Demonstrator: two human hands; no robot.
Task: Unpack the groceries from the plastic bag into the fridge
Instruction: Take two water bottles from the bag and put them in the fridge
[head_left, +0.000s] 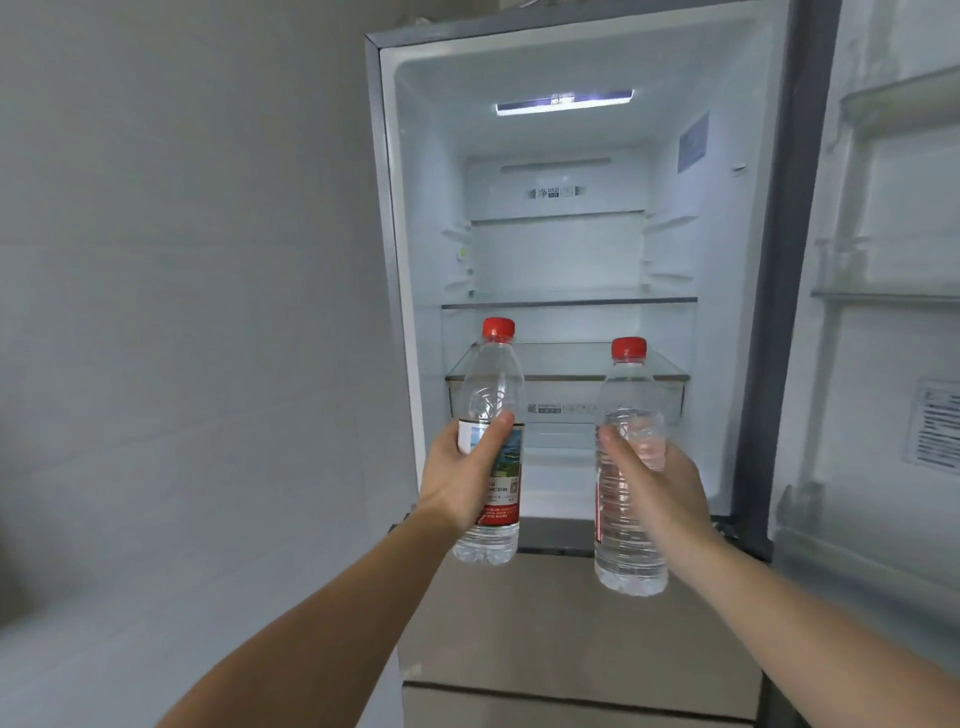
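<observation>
A: Item one, grips?
B: Left hand (460, 475), fingers and thumb curled round the label of the left water bottle (491, 441). Right hand (657, 480), wrapped round the middle of the right water bottle (629, 467), thumb across its front.

A: Condition of the bottles?
B: Both clear, upright, red caps on. The left one shows a printed label with a red band; on the right one only a red sliver shows at its edge.

A: Location, taking the fridge (571, 270) as reference?
B: Both held in the air just in front of its open upper compartment, at about the height of the glass shelf (566, 376), well apart from each other, neither touching the fridge.

A: Further entries?
B: Interior light (563, 101) lit at the fridge's ceiling. Door (893, 312) swung open to the fridge's right, with racks. Grey wall (182, 312) to the fridge's left. Closed drawer front (571, 623) below the compartment.
</observation>
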